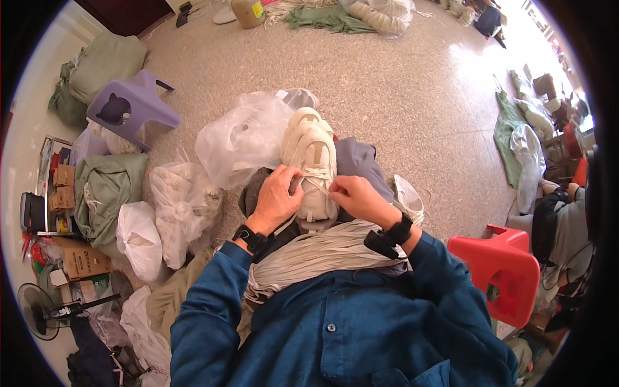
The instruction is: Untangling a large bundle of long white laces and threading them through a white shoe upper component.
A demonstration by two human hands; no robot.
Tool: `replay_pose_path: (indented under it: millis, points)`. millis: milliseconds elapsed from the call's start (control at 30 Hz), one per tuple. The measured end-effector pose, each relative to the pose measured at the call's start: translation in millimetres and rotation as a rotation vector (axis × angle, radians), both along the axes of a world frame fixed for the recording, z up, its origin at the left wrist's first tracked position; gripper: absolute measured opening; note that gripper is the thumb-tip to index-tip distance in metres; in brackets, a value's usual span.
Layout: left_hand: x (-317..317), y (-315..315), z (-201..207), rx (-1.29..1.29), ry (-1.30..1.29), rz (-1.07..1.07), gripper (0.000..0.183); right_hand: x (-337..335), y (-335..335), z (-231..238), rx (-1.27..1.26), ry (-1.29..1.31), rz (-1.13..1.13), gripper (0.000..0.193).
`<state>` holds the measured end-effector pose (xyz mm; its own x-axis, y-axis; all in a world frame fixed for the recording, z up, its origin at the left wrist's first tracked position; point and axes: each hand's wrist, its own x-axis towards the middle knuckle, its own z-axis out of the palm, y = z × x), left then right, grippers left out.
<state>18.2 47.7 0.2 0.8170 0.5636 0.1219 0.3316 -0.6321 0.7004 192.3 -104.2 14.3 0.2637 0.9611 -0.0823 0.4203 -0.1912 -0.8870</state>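
A cream sneaker (311, 151) rests in front of me, its tongue end toward my body. White shoelace (317, 173) crosses its upper. My left hand (278, 197) is at the shoe's left side, thumb and fingers pinched on the lace. From the other side my right hand (362, 197) pinches the lace near the middle of the shoe; its fingertips partly hide what they grip. Across my lap lies a thick bundle of loose off-white laces (309, 258), just behind the heel. Dark bands are on both my wrists.
Clear plastic bags (242, 132) lie left of the shoe, with filled bags (180, 206) farther left. A purple stool (132, 103) stands at the far left, a red stool (496, 271) at my right. Another shoe (409, 197) lies beyond my right wrist. A fan (39, 313) stands lower left.
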Motion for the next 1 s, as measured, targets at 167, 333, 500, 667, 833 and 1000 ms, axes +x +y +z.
replay_pose_path:
  millis: [167,333,500,667,833,1000]
  points:
    - [16,-3,13,0.033,-0.116,-0.005,0.013,-23,-21,-1,0.077,0.038,0.145,0.012]
    - [32,-15,24,0.318,0.071,-0.169,0.011,-43,-35,-13,0.160,-0.074,0.226,0.013]
    - [38,-16,19,0.312,0.231,-0.208,0.015,-35,-38,-19,0.200,-0.071,0.156,0.012]
    - [48,-18,23,-0.236,0.196,-0.160,0.008,-26,-35,-23,0.138,-0.135,0.056,0.010]
    - [41,7,73,-1.006,-0.249,-0.082,0.015,-12,-42,-4,0.120,0.028,0.091,0.014]
    - [-3,50,157,-1.343,-0.717,0.203,0.037,28,-80,28,-0.189,0.546,0.017,0.024]
